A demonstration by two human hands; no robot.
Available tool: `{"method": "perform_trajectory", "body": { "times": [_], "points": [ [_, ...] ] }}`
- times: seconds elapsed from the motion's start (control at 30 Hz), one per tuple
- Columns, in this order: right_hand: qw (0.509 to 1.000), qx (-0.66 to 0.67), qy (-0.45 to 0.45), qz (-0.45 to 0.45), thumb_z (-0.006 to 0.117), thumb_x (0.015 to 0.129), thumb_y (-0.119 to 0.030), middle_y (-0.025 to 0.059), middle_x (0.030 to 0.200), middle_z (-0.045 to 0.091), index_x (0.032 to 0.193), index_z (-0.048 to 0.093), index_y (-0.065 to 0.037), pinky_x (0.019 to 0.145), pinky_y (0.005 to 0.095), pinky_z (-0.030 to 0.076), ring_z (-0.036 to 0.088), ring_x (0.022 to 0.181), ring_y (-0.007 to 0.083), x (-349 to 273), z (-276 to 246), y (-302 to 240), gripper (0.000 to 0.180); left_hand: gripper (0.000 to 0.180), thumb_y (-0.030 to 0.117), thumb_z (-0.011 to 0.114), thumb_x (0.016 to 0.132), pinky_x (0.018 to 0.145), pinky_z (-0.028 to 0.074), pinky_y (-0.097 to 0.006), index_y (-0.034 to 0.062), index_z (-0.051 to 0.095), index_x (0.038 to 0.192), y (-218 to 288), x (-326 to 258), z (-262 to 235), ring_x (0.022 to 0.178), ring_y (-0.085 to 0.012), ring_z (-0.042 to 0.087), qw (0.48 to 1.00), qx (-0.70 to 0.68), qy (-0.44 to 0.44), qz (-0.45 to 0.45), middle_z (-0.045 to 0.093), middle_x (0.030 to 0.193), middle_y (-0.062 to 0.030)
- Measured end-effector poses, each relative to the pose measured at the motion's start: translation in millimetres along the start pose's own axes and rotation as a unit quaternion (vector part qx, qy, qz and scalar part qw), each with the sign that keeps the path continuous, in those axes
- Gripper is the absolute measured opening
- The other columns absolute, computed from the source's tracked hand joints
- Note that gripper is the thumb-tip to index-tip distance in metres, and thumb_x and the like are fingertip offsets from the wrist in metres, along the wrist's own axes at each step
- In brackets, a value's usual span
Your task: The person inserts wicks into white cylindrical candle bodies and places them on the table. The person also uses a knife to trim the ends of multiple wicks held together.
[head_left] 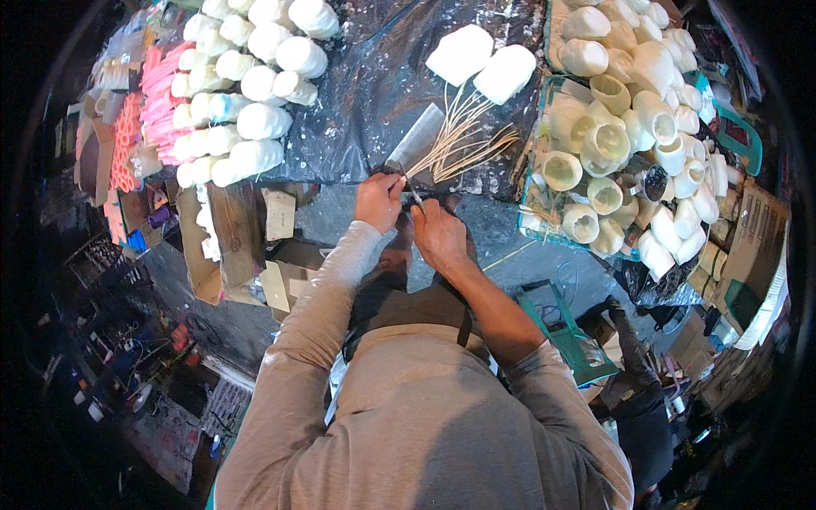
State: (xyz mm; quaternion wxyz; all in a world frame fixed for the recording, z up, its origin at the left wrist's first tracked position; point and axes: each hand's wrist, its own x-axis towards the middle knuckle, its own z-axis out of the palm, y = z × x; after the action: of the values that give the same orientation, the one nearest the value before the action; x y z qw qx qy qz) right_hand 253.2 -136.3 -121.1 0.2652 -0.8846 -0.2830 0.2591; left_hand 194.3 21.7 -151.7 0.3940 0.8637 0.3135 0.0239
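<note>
A thin dark tool [416, 196] is clamped in the right hand's [440, 238] grip at the near edge of the desk [370, 93]. Whether the left hand's [379, 202] grip is closed on anything cannot be told. Pale strands [444, 156] are spread beyond, below two white blocks [460, 54].

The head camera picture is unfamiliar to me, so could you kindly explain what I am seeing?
There is no machine: a wide fisheye camera on a person's head looks down, so edges curve. The left hand and right hand are bare and meet at the table edge. The right holds a slender dark item, too small to identify; what the left holds is unclear. On the dark plastic sheet lie thin tan strands, two white blocks and rows of white cylinders.
</note>
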Motion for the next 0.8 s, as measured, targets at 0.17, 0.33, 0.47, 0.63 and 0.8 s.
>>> {"method": "perform_trajectory", "body": {
  "times": [0.17,0.33,0.47,0.63,0.8],
  "points": [
    [0.998,-0.055,0.009,0.013,0.06,0.102,-0.03,0.0251,0.078,0.068,0.097,0.054,-0.004,0.06,0.0566,0.054,0.068,0.069,0.0466,7.6,4.8,-3.4,0.027,0.014,0.01,0.072,0.089,0.073,0.057,-0.044,0.0006,0.077,0.098,12.1,-0.5,5.2,0.079,-0.0375,0.072,0.996,-0.031,0.075,0.032,0.074,0.09,-0.0186],
    [0.996,-0.089,0.017,0.0,0.058,0.103,-0.033,0.0213,0.079,0.069,0.097,0.054,-0.005,0.059,0.053,0.056,0.07,0.068,0.0433,10.6,2.7,4.8,0.029,0.018,0.005,0.071,0.084,0.074,0.057,-0.047,0.0066,0.074,0.102,8.1,9.1,10.1,0.083,-0.0392,0.068,0.991,-0.026,0.095,0.093,0.069,0.094,-0.0167],
    [0.987,-0.159,-0.006,0.012,0.055,0.105,-0.037,0.0172,0.079,0.071,0.097,0.052,-0.005,0.057,0.0481,0.059,0.073,0.068,0.0375,13.3,9.0,5.5,0.033,0.021,0.003,0.072,0.08,0.076,0.057,-0.046,0.0073,0.073,0.101,1.4,7.2,9.8,0.091,-0.035,0.067,0.984,0.061,0.095,0.136,0.064,0.105,-0.0136],
    [0.987,-0.151,-0.031,0.05,0.053,0.105,-0.036,0.0215,0.081,0.071,0.099,0.052,-0.002,0.061,0.0523,0.058,0.072,0.071,0.0416,11.6,10.6,2.7,0.034,0.022,0.001,0.072,0.08,0.078,0.057,-0.044,0.0074,0.073,0.101,-7.8,13.1,9.9,0.092,-0.0344,0.066,0.975,0.051,0.099,0.192,0.066,0.099,-0.0124],
    [0.981,-0.177,-0.059,0.053,0.051,0.106,-0.035,0.0207,0.078,0.071,0.099,0.052,-0.002,0.06,0.0506,0.059,0.073,0.071,0.04,24.8,15.6,-4.9,0.034,0.021,0.004,0.069,0.079,0.078,0.056,-0.045,0.0069,0.071,0.1,-12.8,16.6,13.1,0.092,-0.0342,0.065,0.977,0.038,0.092,0.19,0.065,0.093,-0.0119]
  ]
}}
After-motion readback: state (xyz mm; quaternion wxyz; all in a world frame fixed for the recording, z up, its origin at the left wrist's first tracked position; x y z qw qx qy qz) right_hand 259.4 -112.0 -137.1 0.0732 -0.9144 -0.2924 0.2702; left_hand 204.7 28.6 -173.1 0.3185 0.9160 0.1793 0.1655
